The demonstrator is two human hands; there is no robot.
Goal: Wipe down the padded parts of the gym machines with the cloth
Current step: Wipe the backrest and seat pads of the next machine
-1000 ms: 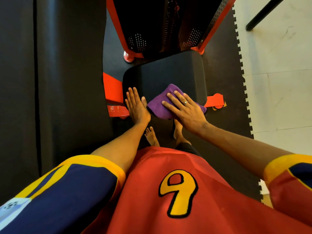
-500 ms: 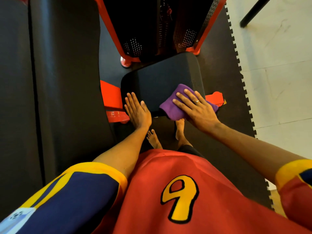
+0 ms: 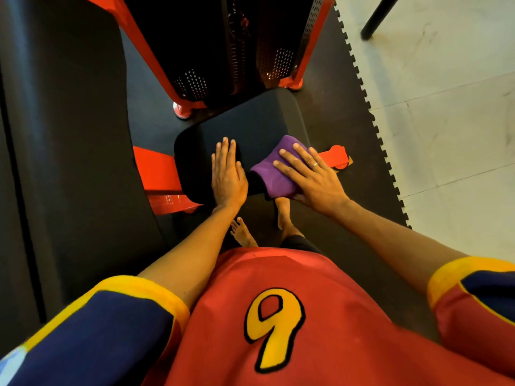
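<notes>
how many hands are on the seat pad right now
2. The left hand lies flat on the bare black seat pad near its front edge. The right hand presses the purple cloth onto the pad's front right corner. None look hidden.

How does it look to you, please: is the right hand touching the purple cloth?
Touching. The head view shows the right hand lying flat on the purple cloth, fingers spread over it, on the seat pad.
</notes>
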